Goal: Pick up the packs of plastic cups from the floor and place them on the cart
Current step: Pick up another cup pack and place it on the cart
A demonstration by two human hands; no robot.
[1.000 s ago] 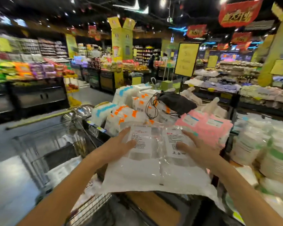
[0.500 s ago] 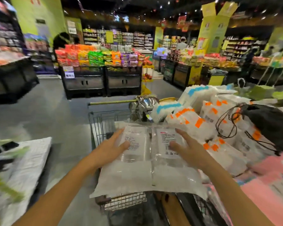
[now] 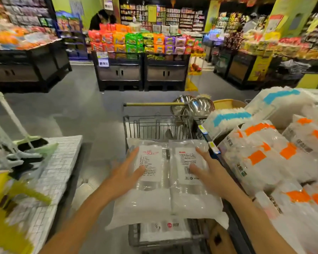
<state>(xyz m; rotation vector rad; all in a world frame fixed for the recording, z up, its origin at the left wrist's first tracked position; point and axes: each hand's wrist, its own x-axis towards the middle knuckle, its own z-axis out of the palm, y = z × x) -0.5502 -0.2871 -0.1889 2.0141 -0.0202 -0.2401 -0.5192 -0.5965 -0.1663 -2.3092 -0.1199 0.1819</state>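
Packs [image 3: 151, 202] now sit square over the cart [image 3: 154, 125]; half a second ago they overhung its near corner, and the view faced further right.

Two clear packs side by side, white labels up, covering most of the basket. Their near ends overhang the near rim. Cannot tell whether their weight rests on the cart.

Left hand [image 3: 126, 173] flat on the left pack, fingers straight and spread, thumb on the label. Right hand [image 3: 207, 169] likewise on the right pack. Neither curls round anything.

Third pack [image 3: 163, 228] lies lower in the basket, under the near ends.

Steel bowls [image 3: 196, 107] sit by the cart's far right corner. Orange-marked packs [image 3: 264, 162] are piled just beside it on the right. Grey floor [image 3: 81, 110] to the left.
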